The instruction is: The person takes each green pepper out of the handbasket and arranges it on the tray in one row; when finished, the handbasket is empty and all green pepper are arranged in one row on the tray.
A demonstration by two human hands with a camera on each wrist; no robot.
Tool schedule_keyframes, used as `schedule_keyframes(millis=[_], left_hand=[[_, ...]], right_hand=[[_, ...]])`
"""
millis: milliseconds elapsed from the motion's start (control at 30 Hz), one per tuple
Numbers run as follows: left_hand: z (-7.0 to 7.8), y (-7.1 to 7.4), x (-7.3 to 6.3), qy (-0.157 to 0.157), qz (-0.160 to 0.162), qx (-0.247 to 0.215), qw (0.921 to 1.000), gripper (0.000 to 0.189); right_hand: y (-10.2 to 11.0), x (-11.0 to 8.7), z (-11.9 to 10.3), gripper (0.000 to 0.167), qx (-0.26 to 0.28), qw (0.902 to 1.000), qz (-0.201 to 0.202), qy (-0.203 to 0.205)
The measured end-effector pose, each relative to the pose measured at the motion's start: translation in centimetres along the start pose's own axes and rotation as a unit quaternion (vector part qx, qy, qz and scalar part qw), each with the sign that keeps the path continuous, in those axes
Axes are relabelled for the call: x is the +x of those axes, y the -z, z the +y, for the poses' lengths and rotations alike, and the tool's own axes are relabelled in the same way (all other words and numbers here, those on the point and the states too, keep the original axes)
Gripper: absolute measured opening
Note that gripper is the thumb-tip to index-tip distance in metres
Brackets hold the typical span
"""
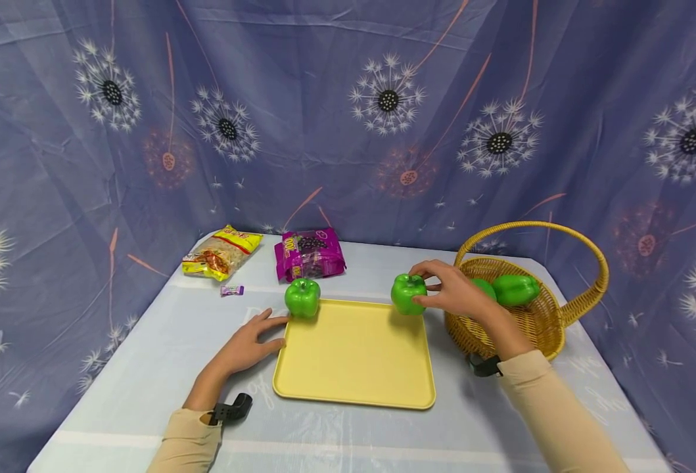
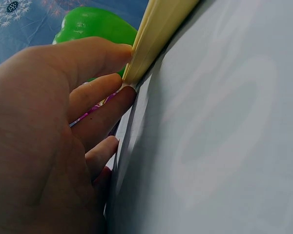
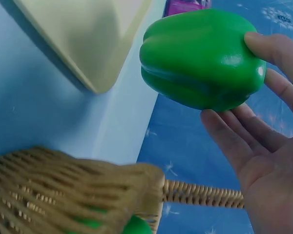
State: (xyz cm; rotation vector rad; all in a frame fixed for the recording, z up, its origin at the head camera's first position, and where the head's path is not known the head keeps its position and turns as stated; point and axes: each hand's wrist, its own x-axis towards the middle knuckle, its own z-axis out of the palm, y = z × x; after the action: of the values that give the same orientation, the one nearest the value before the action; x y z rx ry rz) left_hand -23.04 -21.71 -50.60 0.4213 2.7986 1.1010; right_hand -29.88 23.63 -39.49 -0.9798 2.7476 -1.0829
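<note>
Plain beige all the way down my left sleeve (image 1: 186,439), and my right sleeve (image 1: 563,414) matched it, cuff and all! Then in came the black: a strapped-on rounded device (image 1: 235,408) at one wrist, a dark band (image 1: 485,366) at the other, and my left hand (image 1: 248,345) and right hand (image 1: 454,289) bare!

Green peppers (image 1: 303,299): 2 outside the basket (image 1: 460,332). Inside it, at least 2 green pieces (image 1: 515,290) — partly hidden, exact number unclear. Baskets: 1, with 1 hoop handle (image 1: 604,276). Yellow tray (image 1: 353,355): 1. Larger bags: 2, being 1 yellow bag (image 1: 223,253) and 1 purple bag (image 1: 310,255). Small purple packet (image 1: 232,290): 1. Counter (image 1: 146,368): 1. Also 1 left hand (image 1: 252,345), 1 right hand (image 1: 447,289) — 2 in all. Sleeves (image 1: 560,407): 2. Dark wrist devices (image 1: 232,408): 2. Head view, whole dark-centred dandelion prints (image 1: 388,100): 5.
</note>
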Motion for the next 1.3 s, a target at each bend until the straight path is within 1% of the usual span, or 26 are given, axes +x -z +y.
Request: schedule_keyframes(millis=[233,500,667,833,1033,1300], left_hand=[[0.0,0.0,-0.1,0.002,0.004,0.0,1.0,0.052],[-0.1,-0.5,-0.2,-0.002,-0.002,0.001,1.0,0.052],[0.0,-0.4,-0.3,-0.006,0.006,-0.003,1.0,0.051],[-0.3,-0.3,-0.3,-0.008,0.009,-0.001,0.9999,0.051],[-0.3,-0.2,-0.1,-0.004,0.008,-0.002,1.0,0.052],[-0.3,-0.3,0.0,-0.003,0.008,0.001,1.0,0.052]], right_hand=[[-1.2,1.2,-0.2,0.048,-0.001,0.9998,0.004,0.017],[-3.1,2.0,-0.2,0.045,0.008,0.9998,-0.005,0.015],[-4.0,2.8,-0.5,0.045,0.016,0.9997,0.001,0.018],[-4.9,3.8,-0.8,0.046,0.021,0.9993,0.004,0.032],[-6.2,4.7,-0.9,0.045,0.027,0.9993,0.011,0.021],[-7.9,5.7,-1.7,0.043,0.035,0.9991,0.002,0.025]])
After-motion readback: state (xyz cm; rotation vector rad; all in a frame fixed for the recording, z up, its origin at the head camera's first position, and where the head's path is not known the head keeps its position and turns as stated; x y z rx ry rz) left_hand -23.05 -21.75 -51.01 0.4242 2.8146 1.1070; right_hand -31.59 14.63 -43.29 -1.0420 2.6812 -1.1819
